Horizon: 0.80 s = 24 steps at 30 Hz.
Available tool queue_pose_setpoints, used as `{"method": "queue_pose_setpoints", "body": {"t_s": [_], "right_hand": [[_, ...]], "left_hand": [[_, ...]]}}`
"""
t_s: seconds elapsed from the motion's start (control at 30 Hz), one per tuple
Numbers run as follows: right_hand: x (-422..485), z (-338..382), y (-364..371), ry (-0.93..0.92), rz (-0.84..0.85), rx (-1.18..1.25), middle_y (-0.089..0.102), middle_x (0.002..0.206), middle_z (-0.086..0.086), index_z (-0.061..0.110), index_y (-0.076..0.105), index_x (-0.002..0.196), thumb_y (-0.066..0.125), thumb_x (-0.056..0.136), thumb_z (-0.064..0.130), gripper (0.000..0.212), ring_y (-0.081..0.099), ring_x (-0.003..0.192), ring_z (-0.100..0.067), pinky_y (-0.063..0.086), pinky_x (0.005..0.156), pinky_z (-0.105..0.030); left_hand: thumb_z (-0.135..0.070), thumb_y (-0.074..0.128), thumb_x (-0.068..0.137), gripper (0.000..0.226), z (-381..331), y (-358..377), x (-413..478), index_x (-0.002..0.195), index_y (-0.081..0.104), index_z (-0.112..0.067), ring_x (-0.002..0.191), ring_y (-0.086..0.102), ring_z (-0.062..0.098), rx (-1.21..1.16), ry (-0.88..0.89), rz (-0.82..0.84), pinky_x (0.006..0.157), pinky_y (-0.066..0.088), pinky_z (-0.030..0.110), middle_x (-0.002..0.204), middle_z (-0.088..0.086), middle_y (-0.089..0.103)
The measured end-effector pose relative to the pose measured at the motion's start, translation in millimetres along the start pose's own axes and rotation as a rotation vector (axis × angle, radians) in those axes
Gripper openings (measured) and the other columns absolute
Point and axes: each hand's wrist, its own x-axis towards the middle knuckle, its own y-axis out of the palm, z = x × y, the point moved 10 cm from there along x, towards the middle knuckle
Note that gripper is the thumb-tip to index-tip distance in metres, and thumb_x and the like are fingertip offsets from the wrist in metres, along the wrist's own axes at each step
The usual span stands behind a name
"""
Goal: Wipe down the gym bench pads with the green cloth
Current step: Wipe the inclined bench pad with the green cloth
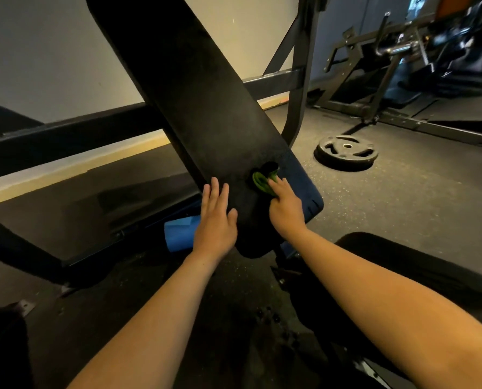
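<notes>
Speckled rubber gym floor (402,220), weight plate (345,153) lying flat at right. Inclined black bench pad (194,108) runs from upper left down to centre. Left hand (216,220) lies flat on the pad's lower left edge, fingers straight, holding nothing. Right hand (286,211) grips the bunched green cloth (260,181) against the pad's lower right part; the cloth sits at its fingertips, near the left hand.
</notes>
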Motion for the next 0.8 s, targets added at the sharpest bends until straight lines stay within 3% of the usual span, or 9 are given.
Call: {"method": "queue_pose_setpoints", "body": {"t_s": [0.2,0.3,0.4,0.5,0.6,0.67,0.8], "right_hand": [[-46,24,24,-0.044,0.031,0.010,0.047,0.150,-0.002,0.015,0.057,0.138,0.043,0.092,-0.007,0.052,0.036,0.143,-0.013,0.011,0.107,0.000],[-71,35,32,-0.079,0.067,-0.030,0.043,0.153,-0.003,0.013,0.052,0.142,0.047,0.092,-0.004,0.053,0.032,0.144,-0.013,0.006,0.104,0.005],[-92,37,38,-0.104,0.143,-0.110,0.026,0.161,-0.003,0.013,0.039,0.150,0.051,0.095,0.003,0.057,0.019,0.149,-0.015,0.004,0.112,-0.007],[-104,29,39,-0.128,0.133,-0.269,0.020,0.158,-0.011,0.012,0.039,0.150,0.053,0.099,0.013,0.053,0.017,0.148,-0.027,0.018,0.122,-0.034],[-110,27,34,-0.147,0.026,-0.478,0.032,0.144,-0.017,0.016,0.044,0.146,0.055,0.098,0.017,0.050,0.029,0.134,-0.036,0.043,0.102,-0.045],[-107,25,27,-0.127,-0.035,-0.594,0.035,0.139,-0.015,0.021,0.043,0.146,0.059,0.094,0.016,0.055,0.034,0.124,-0.036,0.047,0.092,-0.044],[-73,2,11,0.013,-0.061,-0.660,0.030,0.137,-0.010,0.027,0.030,0.152,0.054,0.091,0.013,0.067,0.030,0.117,-0.033,0.037,0.100,-0.042]], "left_hand": [[-0.018,0.035,0.108,0.062,-1,6,-1,0.161,0.003,-0.021,0.149,-0.027,0.009,-0.036,0.052,-0.006,0.117,-0.006,0.026,0.165,-0.008,-0.025],[-0.012,0.035,0.107,0.063,-2,8,-4,0.161,0.004,-0.021,0.150,-0.026,0.013,-0.055,0.063,-0.022,0.120,-0.001,0.032,0.165,-0.007,-0.024],[-0.010,0.034,0.106,0.063,-1,9,-11,0.161,0.006,-0.023,0.152,-0.021,0.020,-0.130,0.045,-0.023,0.122,0.001,0.036,0.165,-0.008,-0.022],[-0.015,0.037,0.108,0.063,-1,13,-23,0.161,0.006,-0.028,0.154,-0.013,0.025,-0.234,0.008,-0.014,0.123,0.005,0.039,0.165,-0.006,-0.024],[-0.020,0.038,0.108,0.063,5,22,-30,0.160,0.007,-0.036,0.155,-0.005,0.026,-0.421,-0.092,0.015,0.122,0.012,0.036,0.166,0.004,-0.022],[-0.023,0.039,0.107,0.064,7,22,-29,0.161,0.007,-0.032,0.155,-0.007,0.029,-0.237,-0.102,-0.016,0.124,0.014,0.045,0.166,0.008,-0.021],[-0.023,0.044,0.101,0.069,-4,21,-23,0.161,0.011,-0.015,0.153,-0.013,0.035,0.198,0.042,-0.119,0.123,0.006,0.058,0.166,0.015,-0.015]]}}
